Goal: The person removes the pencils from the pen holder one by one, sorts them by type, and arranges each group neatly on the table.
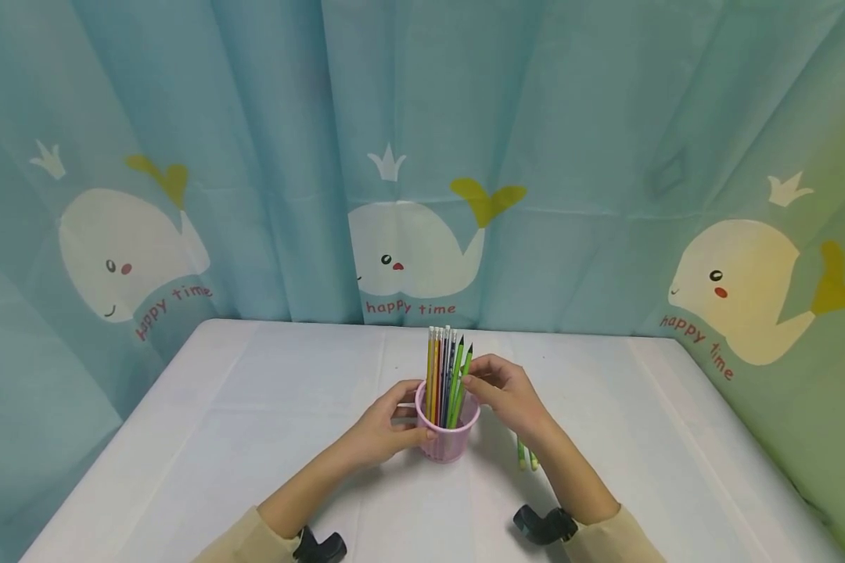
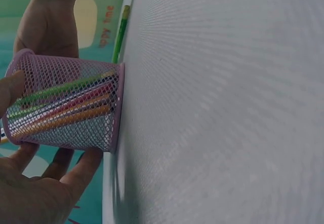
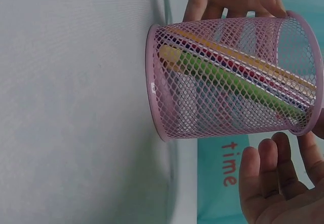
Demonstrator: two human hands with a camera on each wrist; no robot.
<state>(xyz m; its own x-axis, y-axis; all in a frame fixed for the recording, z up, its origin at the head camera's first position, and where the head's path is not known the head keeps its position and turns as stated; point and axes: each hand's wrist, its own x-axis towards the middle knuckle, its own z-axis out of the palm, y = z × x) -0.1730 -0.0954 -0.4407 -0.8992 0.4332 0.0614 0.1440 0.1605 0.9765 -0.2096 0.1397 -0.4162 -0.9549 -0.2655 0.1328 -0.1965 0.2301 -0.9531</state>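
A pink mesh pencil cup (image 1: 447,449) stands upright on the white table, holding several pencils that lean inside it. My left hand (image 1: 383,428) grips the cup from its left side, with the thumb near the front and the fingers around the back. At the right of the rim, my right hand (image 1: 512,397) pinches a green pencil (image 1: 469,361) between thumb and forefinger. That pencil has its dark point up and its lower part inside the cup. Yellow, red and dark patterned pencils (image 1: 436,367) stand beside it, pale ends up.
Two more green pencils (image 1: 521,452) lie on the table (image 1: 289,391) to the right of the cup, partly hidden under my right forearm. A blue-green curtain (image 1: 570,117) with whale prints hangs behind the table and along its sides.
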